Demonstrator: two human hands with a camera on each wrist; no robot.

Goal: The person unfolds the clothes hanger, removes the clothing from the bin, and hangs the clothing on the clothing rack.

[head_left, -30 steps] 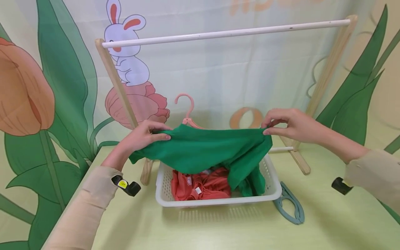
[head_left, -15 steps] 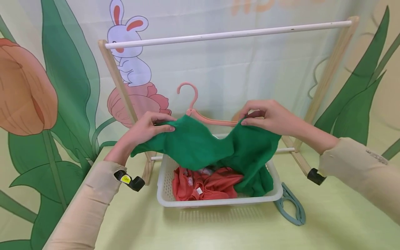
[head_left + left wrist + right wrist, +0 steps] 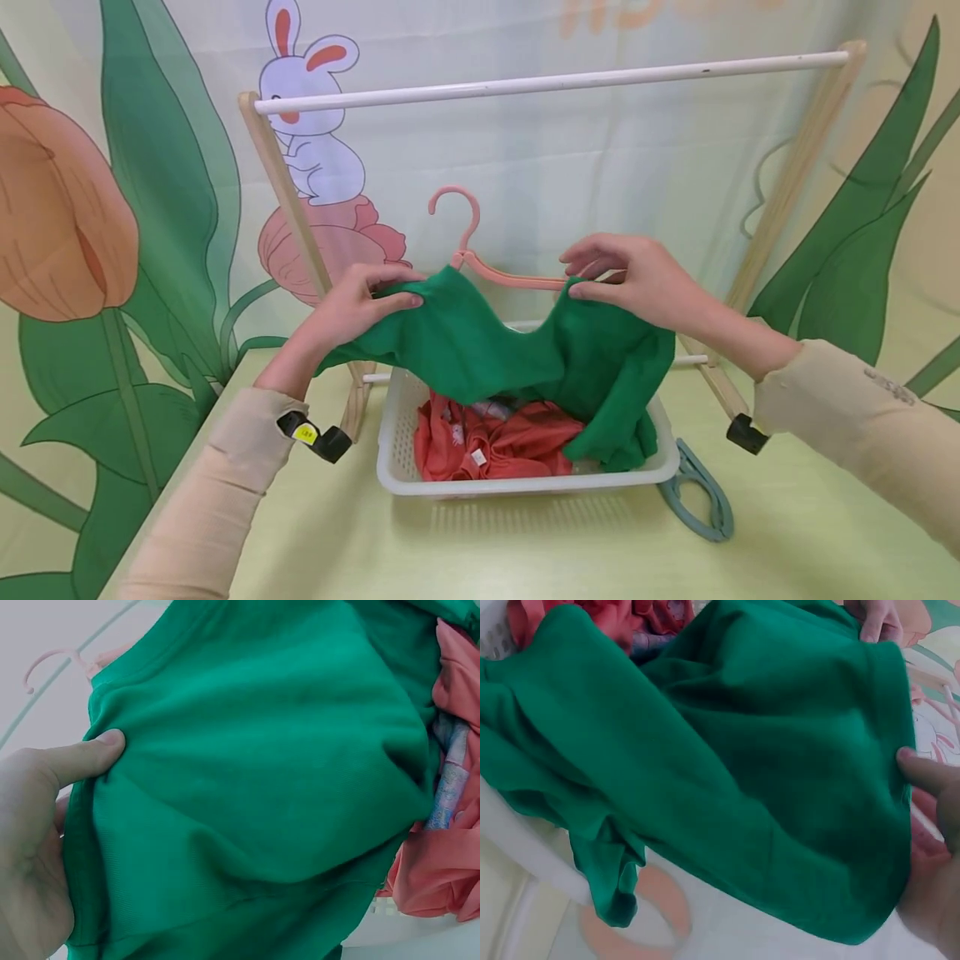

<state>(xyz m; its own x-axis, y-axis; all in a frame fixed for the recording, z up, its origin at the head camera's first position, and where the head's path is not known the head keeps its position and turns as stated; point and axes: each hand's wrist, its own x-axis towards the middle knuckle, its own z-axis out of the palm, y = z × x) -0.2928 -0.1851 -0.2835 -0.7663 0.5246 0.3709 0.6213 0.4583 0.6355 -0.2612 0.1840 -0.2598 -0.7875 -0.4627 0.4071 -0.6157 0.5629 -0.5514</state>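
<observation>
A green shirt (image 3: 480, 342) is held up over the basket, its neckline dipping between my two hands. My left hand (image 3: 356, 304) pinches its left shoulder, thumb in front and fingers behind. At the other shoulder my right hand (image 3: 637, 279) pinches the fabric by the neckline edge, thumb in front; its fingertips are near the hanger's arm. A pink hanger (image 3: 510, 277) shows behind the neckline, its hook standing up; its left part is hidden by the cloth. In the right wrist view, a sleeve of the green shirt (image 3: 615, 877) hangs loose.
Below, a white plastic basket (image 3: 525, 486) holds red clothes (image 3: 495, 442). A folded blue-grey hanger (image 3: 701, 492) lies on the table right of it. Behind stands a wooden rack with a white rail (image 3: 555, 82), before a printed curtain.
My right hand has moved left and slightly up along the shirt's top edge, so the neckline now sags in a curve. More of the pink hanger shows, and it stands higher.
</observation>
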